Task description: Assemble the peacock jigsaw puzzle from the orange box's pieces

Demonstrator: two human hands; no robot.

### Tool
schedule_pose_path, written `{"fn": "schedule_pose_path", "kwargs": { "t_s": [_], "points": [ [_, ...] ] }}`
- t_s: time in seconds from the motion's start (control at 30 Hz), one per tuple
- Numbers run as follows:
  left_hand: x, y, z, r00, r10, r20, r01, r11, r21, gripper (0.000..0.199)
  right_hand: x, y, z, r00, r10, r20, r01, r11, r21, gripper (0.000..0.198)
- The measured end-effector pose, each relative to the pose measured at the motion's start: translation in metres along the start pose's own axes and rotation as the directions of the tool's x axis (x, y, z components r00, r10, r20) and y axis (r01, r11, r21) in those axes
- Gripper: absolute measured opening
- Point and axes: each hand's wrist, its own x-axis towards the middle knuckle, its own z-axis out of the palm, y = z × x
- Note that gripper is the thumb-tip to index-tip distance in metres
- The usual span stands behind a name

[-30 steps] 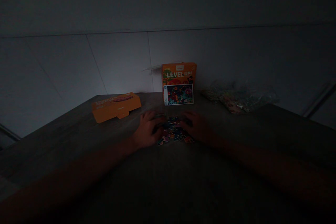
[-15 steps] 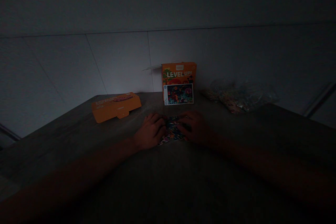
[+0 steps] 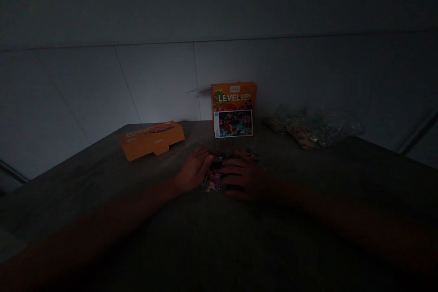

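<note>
Dark, colourful jigsaw puzzle pieces point(image 3: 212, 183) lie in a low pile on the table between my hands. My left hand point(image 3: 194, 171) rests at the pile's left side, its fingers loosely bent and the thumb beside a dark piece. No piece shows in its grasp, though the light is dim. My right hand point(image 3: 244, 177) lies palm down over the pile's right part, fingers spread and pointing left, and it covers many pieces. Some pieces show beyond its knuckles. Behind the pile, a picture card point(image 3: 234, 123) with a dark floral scene leans upright.
The card stands against an orange box point(image 3: 234, 96) lettered LEVEL UP!, with a flap out to the left. Another orange box point(image 3: 153, 140) lies on the left of the grey table point(image 3: 164, 237). Clear plastic bags point(image 3: 311, 130) with pieces inside lie at the right, near the wall.
My right hand has moved nearer and flattened, with its fingers spread over the pieces. The left fingers have drawn back to the pile's edge. Pieces have spread, some now behind my right hand.
</note>
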Motion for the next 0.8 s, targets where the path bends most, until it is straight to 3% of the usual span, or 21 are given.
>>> {"fn": "schedule_pose_path", "kwargs": {
  "t_s": [0.17,0.33,0.5,0.67,0.8],
  "points": [
    [0.000,-0.009,-0.002,0.950,-0.239,-0.199,0.246,0.969,0.008,0.066,0.000,0.002,0.001,0.999,-0.005,0.032,0.004,1.000,0.005,0.013],
    [0.004,-0.019,0.002,0.937,-0.298,-0.181,0.314,0.947,0.066,0.061,-0.001,0.002,0.002,0.999,-0.020,0.029,0.020,1.000,-0.016,0.020],
    [0.003,-0.021,0.009,0.959,-0.241,-0.152,0.266,0.948,0.176,0.040,-0.002,0.004,0.004,0.997,-0.032,0.064,0.035,0.998,-0.043,0.035],
    [-0.002,-0.010,0.007,0.992,-0.093,-0.088,0.111,0.969,0.220,0.031,-0.002,0.006,0.006,0.997,-0.022,0.074,0.023,1.000,-0.016,0.032],
    [-0.005,-0.002,0.003,0.999,0.051,-0.015,-0.047,0.977,0.210,0.023,-0.002,0.007,0.006,0.999,-0.037,0.003,0.037,0.999,0.006,0.022]
  ]
}}
